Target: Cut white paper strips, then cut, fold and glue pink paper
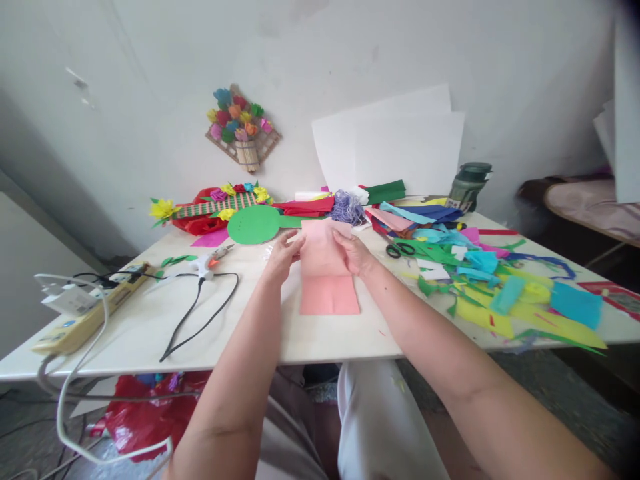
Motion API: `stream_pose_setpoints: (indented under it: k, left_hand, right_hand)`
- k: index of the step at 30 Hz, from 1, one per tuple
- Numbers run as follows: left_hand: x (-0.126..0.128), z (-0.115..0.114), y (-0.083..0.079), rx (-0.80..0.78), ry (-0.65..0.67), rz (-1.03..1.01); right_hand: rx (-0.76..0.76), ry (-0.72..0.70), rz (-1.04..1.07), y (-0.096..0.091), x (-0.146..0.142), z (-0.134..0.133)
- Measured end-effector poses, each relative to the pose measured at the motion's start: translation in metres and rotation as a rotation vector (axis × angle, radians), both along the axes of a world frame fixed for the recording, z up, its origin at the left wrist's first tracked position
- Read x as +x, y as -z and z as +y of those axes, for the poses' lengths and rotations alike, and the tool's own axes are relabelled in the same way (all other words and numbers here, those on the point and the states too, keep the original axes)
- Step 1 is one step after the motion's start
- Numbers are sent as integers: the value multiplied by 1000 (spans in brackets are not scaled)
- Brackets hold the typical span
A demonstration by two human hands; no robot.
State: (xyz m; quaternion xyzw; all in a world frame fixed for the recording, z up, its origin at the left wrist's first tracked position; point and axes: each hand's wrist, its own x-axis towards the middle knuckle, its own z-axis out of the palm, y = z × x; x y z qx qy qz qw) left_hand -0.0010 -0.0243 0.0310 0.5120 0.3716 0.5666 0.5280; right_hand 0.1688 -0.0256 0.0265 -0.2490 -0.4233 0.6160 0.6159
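Observation:
A long strip of pink crepe paper point(330, 295) is held upright in front of me, with a crease across its middle and its lower end over the table. My right hand point(354, 253) grips its right edge, the thumb on the front face and the other fingers hidden behind. At the left edge, my left hand point(284, 257) pinches the sheet with its fingertips. Behind the paper lies a green round paddle shape point(254, 225), its handle partly covered by the strip. A white hot glue gun point(203, 267) rests left of my left hand.
Scissors with black handles point(400, 250) and colourful paper scraps point(480, 293) spread over the right side. A power strip point(90, 313) with cables sits at the left. A dark green bottle point(469, 187) stands at the back right, near leaning white boards point(407, 147).

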Motion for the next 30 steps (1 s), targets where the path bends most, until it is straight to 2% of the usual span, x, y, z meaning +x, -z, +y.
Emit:
stream_pose_setpoints:
  k: [4, 8, 12, 16, 19, 22, 24, 27, 30]
  left_hand:
    - [0, 0, 2, 8, 103, 37]
    - [-12, -2, -4, 36, 10, -183]
    - [-23, 1, -5, 8, -48, -340]
    - [-23, 2, -3, 30, -27, -332]
    - [-23, 2, -3, 43, -35, -327]
    - [-24, 2, -3, 6, -29, -316]
    - [-24, 1, -2, -25, -3, -281]
    - [-19, -1, -1, -65, 86, -207]
    - [-14, -4, 3, -83, 160, -151]
  right_hand:
    - [27, -85, -72, 0, 0, -1]
    - [48, -165, -168, -7, 15, 2]
    - [15, -116, -334, -11, 27, 5]
    - [64, -96, -624, -8, 25, 3]
    - [86, -205, -814, -6, 21, 0]
    - [75, -285, -870, -5, 20, 0]
    - [77, -195, -842, -3, 22, 3]
    - [113, 46, -867, 1, 25, 11]
    - [241, 163, -1174, 3, 26, 15]
